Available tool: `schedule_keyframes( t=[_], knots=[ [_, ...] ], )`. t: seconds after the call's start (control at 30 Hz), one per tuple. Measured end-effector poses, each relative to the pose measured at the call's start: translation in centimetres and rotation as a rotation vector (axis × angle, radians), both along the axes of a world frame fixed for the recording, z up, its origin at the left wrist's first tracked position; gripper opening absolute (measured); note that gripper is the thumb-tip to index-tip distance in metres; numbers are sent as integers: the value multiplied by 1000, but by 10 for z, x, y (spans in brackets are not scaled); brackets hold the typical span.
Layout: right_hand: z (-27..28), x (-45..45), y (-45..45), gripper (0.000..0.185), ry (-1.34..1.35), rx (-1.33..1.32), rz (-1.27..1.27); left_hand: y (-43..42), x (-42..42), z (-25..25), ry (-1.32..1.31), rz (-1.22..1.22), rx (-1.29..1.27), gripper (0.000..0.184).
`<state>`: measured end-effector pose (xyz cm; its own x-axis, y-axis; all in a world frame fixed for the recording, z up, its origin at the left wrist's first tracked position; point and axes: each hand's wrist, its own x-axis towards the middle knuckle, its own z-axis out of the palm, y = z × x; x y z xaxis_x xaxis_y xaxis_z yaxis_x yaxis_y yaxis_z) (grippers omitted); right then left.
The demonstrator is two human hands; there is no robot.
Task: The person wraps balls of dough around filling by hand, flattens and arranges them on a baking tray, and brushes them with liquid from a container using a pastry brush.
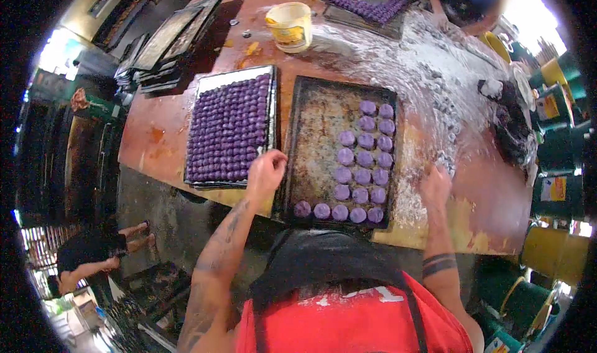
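My left hand (268, 168) is over the lower right edge of a tray (213, 78) packed with rows of small dark purple balls (227, 129). Its fingers are curled closed, and what they hold, if anything, is hidden. Right of it lies a worn, dark-rimmed baking tray (311, 144) with flat round purple dough pieces (362, 177) along its right side and bottom row. My right hand (436, 182) is right of that tray, over the floured tabletop, beside small floured lumps (444, 160). Its fingers look bent together; I cannot make out what is between them.
A yellow-and-white bucket (289, 27) stands behind the trays. Stacked trays (168, 39) lie at the left, another tray of purple pieces (367, 6) at the back. A co-worker's hands (441, 23) are at the far floured side. Dark floured cloth or plastic (513, 126) lies right.
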<state>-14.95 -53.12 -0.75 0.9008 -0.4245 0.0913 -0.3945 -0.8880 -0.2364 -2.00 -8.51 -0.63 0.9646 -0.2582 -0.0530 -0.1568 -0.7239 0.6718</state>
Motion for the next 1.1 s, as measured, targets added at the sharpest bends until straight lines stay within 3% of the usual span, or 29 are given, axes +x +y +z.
schedule_keyframes(
  t=[0.07, 0.13, 0.2, 0.27, 0.33, 0.43, 0.53, 0.57, 0.6, 0.67, 0.7, 0.73, 0.8, 0.9, 1.0, 1.1],
  knots=[
    [-33, -40, -26, 33, -153, -163, 79, 25, 29, -19, -469, 20, 140, 21],
    [-32, -41, -25, 34, -76, -83, 28, 33, 49, -21, -544, 17, 280, 19],
    [-20, -35, -15, 33, -62, 111, -62, 41, 66, -33, -535, -36, 326, 14],
    [29, -5, 36, 31, -115, 430, -195, 43, 82, -40, -470, -43, 353, 12],
    [15, 10, 52, 31, -301, 528, 72, 40, 80, -29, -429, -56, 414, 13],
    [35, 31, 99, 31, -275, 902, 32, 45, 70, -10, -464, -134, 501, 15],
    [4, 57, 108, 32, -235, 1181, 28, 51, 79, -19, -462, -186, 498, 20],
    [7, 56, 113, 30, -195, 1315, -54, 50, 85, -34, -521, -121, 396, 22],
    [10, 59, 120, 30, -222, 1249, 1, 39, 79, -28, -503, 4, 108, 22],
    [12, 61, 136, 30, -267, 1128, 93, -1, 53, 13, -62, 250, -491, 8],
    [64, 57, 159, 29, -158, 958, 172, -18, 43, 13, 152, 284, -776, 11],
    [79, 60, 179, 25, -186, 952, 240, -33, 34, 14, 372, 312, -1057, 13],
    [95, 67, 207, 19, -250, 932, 372, -61, 8, 38, 570, 312, -1193, 20],
    [109, 74, 217, 23, -438, 483, 667, -80, -13, 66, 643, 255, -1220, 25],
    [92, 74, 217, 27, -502, 392, 538, -82, -16, 56, 768, 138, -1347, 32],
    [110, 58, 219, 34, -398, 518, 477, -82, -21, 70, 711, 106, -1207, 34]
  ],
)
